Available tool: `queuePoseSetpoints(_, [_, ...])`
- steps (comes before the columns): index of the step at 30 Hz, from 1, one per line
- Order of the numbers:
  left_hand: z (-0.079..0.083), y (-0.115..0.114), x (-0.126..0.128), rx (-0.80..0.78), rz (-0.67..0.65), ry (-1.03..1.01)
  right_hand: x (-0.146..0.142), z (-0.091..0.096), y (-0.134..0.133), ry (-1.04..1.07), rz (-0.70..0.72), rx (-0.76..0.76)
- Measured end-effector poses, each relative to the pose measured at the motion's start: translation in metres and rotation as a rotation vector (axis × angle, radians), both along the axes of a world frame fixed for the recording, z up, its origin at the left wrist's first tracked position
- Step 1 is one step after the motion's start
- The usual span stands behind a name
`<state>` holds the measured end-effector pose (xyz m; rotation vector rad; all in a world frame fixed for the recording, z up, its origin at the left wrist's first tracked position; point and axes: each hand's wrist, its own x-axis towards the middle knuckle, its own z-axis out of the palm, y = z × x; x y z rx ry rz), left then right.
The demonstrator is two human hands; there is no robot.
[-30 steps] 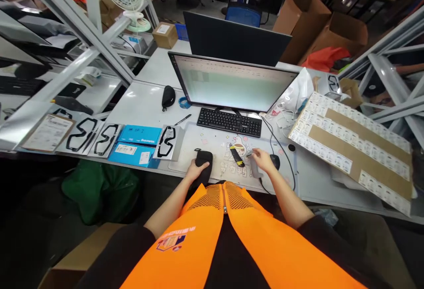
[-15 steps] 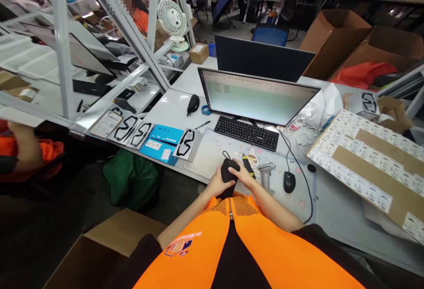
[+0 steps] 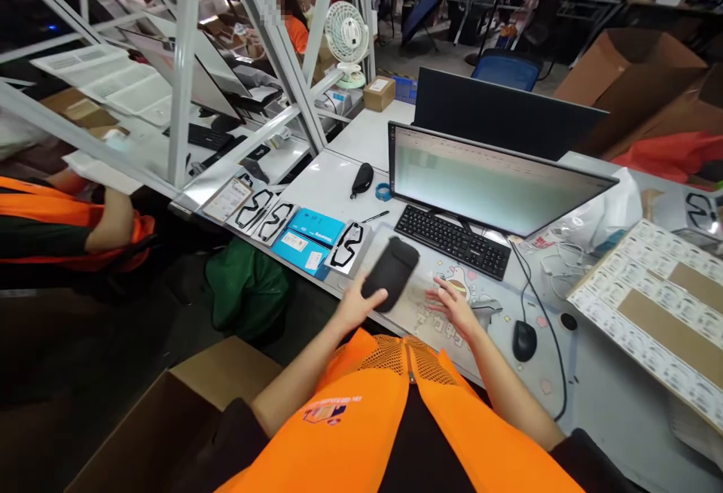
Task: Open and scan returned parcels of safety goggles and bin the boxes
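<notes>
My left hand [image 3: 357,305] grips the near end of a flat, oblong black case [image 3: 394,269], thumb on top. The case is tilted, its far end pointing towards the keyboard. My right hand [image 3: 456,311] hovers above the printed desk mat [image 3: 434,327] with fingers spread and nothing in them. Just right of it lies a grey handheld scanner [image 3: 484,311], partly hidden by the hand. Left of the case are a white packet with a black looped print [image 3: 349,247] and blue flat boxes [image 3: 308,239]. A smaller black case [image 3: 361,179] sits farther back.
Behind the mat stand a keyboard [image 3: 453,241] and a monitor [image 3: 491,177]. A mouse [image 3: 525,340] with its cable and a label-covered cardboard sheet [image 3: 660,290] are at right. An open carton [image 3: 186,395] stands below left. Another person's arm [image 3: 111,222] is at far left.
My right hand has let go of the black case and moved right, its fingers spreading. My left hand keeps hold of a black case, now seen flat. The view has shifted left.
</notes>
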<state>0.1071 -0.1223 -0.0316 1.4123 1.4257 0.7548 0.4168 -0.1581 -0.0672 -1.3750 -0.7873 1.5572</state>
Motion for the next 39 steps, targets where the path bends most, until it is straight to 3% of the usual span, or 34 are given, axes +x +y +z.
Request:
queuePoseSetpoints(2, [0.021, 0.056, -0.036, 0.106, 0.167, 0.063, 0.013, 0.0, 0.001, -0.077, -0.068, -0.024])
queuePoseSetpoints(5, [0.044, 0.165, -0.091, 0.165, 0.295, 0.278, 0.024, -0.01, -0.008, -0.158, -0.267, -0.101])
queuePoseSetpoints(8, [0.042, 0.277, -0.133, 0.15, 0.338, 0.451, 0.004, -0.025, -0.023, -0.211, -0.467, -0.162])
queuePoseSetpoints(11, [0.016, 0.369, -0.162, 0.132, 0.309, 0.541, -0.045, -0.037, -0.033, -0.243, -0.58, -0.24])
queuePoseSetpoints(14, [-0.021, 0.44, -0.181, 0.106, 0.265, 0.573, -0.101, -0.043, -0.03, -0.27, -0.59, -0.356])
queuePoseSetpoints(18, [-0.07, 0.51, -0.198, 0.063, 0.197, 0.527, -0.161, -0.035, -0.019, -0.304, -0.532, -0.471])
queuePoseSetpoints(21, [-0.096, 0.541, -0.208, 0.047, 0.093, 0.455, -0.191, -0.025, -0.013, -0.338, -0.516, -0.502])
queuePoseSetpoints(24, [-0.1, 0.538, -0.213, 0.181, 0.025, 0.431, -0.208, -0.021, -0.002, -0.375, -0.486, -0.505])
queuePoseSetpoints(26, [-0.091, 0.508, -0.213, 0.315, -0.014, 0.423, -0.217, -0.024, 0.014, -0.407, -0.45, -0.475])
queuePoseSetpoints(28, [-0.08, 0.453, -0.21, 0.388, -0.081, 0.415, -0.224, -0.029, 0.041, -0.442, -0.376, -0.41])
queuePoseSetpoints(30, [-0.073, 0.38, -0.205, 0.371, -0.19, 0.408, -0.231, -0.034, 0.075, -0.478, -0.252, -0.316])
queuePoseSetpoints(34, [-0.072, 0.239, -0.18, 0.306, -0.415, 0.42, -0.237, -0.043, 0.133, -0.517, 0.006, -0.16])
queuePoseSetpoints(36, [-0.076, 0.196, -0.156, 0.268, -0.425, 0.487, -0.234, -0.046, 0.145, -0.515, 0.08, -0.12])
queuePoseSetpoints(39, [-0.084, 0.171, -0.11, 0.241, -0.345, 0.607, -0.217, -0.051, 0.132, -0.523, 0.147, -0.063])
